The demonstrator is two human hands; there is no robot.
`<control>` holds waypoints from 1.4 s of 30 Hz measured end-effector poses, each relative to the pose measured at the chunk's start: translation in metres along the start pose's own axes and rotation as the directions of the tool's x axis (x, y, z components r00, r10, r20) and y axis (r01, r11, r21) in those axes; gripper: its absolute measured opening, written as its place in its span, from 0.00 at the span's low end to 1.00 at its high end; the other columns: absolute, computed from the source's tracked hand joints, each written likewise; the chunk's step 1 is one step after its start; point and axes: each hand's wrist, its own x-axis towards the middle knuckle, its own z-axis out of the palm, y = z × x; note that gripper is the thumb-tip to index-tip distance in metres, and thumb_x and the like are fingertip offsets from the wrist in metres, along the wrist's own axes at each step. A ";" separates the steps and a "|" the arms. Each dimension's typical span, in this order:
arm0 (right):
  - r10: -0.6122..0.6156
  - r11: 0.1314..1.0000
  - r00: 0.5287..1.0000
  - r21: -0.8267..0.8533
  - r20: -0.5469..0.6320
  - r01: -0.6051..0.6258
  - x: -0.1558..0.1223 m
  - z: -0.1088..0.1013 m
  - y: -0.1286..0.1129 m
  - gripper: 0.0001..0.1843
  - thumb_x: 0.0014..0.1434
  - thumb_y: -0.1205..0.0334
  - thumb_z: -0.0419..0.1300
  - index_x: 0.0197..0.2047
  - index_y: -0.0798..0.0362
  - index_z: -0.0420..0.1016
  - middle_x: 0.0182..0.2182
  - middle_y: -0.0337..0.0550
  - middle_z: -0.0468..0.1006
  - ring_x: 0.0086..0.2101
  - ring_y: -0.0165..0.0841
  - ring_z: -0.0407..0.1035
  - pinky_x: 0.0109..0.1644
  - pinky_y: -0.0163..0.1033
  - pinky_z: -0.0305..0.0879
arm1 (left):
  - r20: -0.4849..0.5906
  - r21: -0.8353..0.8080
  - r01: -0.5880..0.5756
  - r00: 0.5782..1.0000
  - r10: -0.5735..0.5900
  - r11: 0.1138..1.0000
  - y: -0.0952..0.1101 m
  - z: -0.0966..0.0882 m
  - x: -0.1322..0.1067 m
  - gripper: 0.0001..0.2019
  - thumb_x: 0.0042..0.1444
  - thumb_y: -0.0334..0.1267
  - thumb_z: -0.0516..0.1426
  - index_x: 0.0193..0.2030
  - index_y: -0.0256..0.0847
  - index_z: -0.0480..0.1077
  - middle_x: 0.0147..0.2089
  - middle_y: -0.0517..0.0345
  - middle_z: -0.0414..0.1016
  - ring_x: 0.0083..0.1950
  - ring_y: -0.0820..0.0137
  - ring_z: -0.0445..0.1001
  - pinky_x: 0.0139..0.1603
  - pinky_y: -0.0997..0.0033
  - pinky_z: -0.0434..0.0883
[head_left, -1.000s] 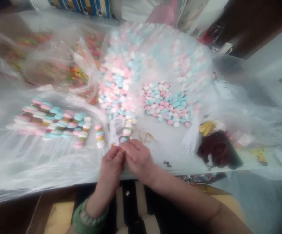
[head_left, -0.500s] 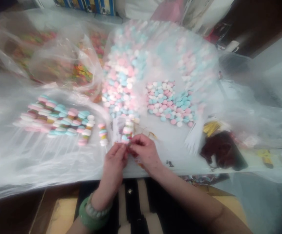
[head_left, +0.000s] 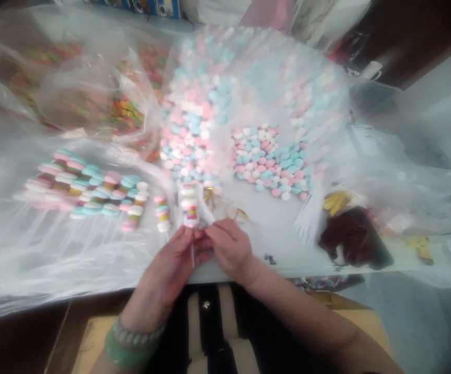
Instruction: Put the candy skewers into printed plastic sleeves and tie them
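Skewer [head_left: 189, 205] of pale and bright sweets, in a clear wrapper, stands just beyond the left hand's fingers [head_left: 185, 234], which pinch it at its lower end. Its white stick [head_left: 193, 254] runs down from there toward the person, in front of the left hand [head_left: 176, 259]. The right hand [head_left: 231, 249] is close against the same lower end; its fingers are curled in and pressed together, and one cannot tell what, if anything, lies between them. Beads [head_left: 137, 337] and a green bangle [head_left: 122, 350] circle the left wrist, behind the fingers.

Left of the fingers, near them on the plastic-covered tabletop [head_left: 283, 254], lies a shorter skewer [head_left: 162, 214]. Farther left a group of skewers [head_left: 96, 192] lies close together, pink, white and blue with darker bands, sticks toward the person. Just beyond the right fingers are thin gold ties [head_left: 241, 214].

Beyond both hands a large clear bag holds pink, blue and white sweets [head_left: 270, 163]; to its left another holds orange and green sweets [head_left: 126, 111]. Well to the right of the fingers are white strips [head_left: 305, 223], a gold bundle [head_left: 336, 202] and something dark red [head_left: 346, 236], too blurred to name.
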 end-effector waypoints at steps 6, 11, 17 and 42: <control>-0.265 0.964 0.942 0.025 0.205 0.266 -0.004 -0.008 0.006 0.10 0.66 0.69 0.57 0.46 0.48 0.77 0.41 0.47 0.82 0.44 0.36 0.76 0.52 0.46 0.76 | -0.060 0.066 0.159 0.986 -0.155 0.985 0.007 -0.008 -0.004 0.11 0.50 0.37 0.69 0.36 0.38 0.74 0.33 0.59 0.75 0.30 0.72 0.72 0.29 0.73 0.74; -0.241 0.966 0.962 0.125 0.126 0.225 -0.010 -0.009 0.007 0.12 0.65 0.71 0.56 0.46 0.48 0.78 0.40 0.47 0.82 0.42 0.36 0.76 0.51 0.46 0.76 | -0.026 0.032 0.190 0.982 -0.189 0.981 0.010 -0.012 0.000 0.08 0.52 0.34 0.67 0.33 0.36 0.72 0.28 0.59 0.72 0.25 0.76 0.69 0.26 0.78 0.70; 0.372 0.849 0.922 0.362 0.111 -0.386 0.004 -0.019 0.000 0.05 0.60 0.64 0.61 0.37 0.51 0.79 0.34 0.42 0.79 0.36 0.33 0.73 0.42 0.39 0.72 | 0.064 0.220 0.006 0.998 -0.021 0.975 0.020 -0.013 -0.002 0.12 0.50 0.40 0.69 0.31 0.36 0.72 0.28 0.60 0.71 0.25 0.76 0.66 0.25 0.77 0.65; 0.461 0.847 0.815 0.101 0.351 -0.523 0.021 -0.006 -0.016 0.16 0.62 0.67 0.57 0.45 0.43 0.84 0.38 0.38 0.84 0.41 0.34 0.74 0.49 0.38 0.68 | -0.205 0.350 0.008 0.976 0.068 0.937 -0.015 0.004 0.001 0.20 0.41 0.50 0.69 0.30 0.38 0.69 0.19 0.69 0.62 0.15 0.84 0.49 0.15 0.80 0.44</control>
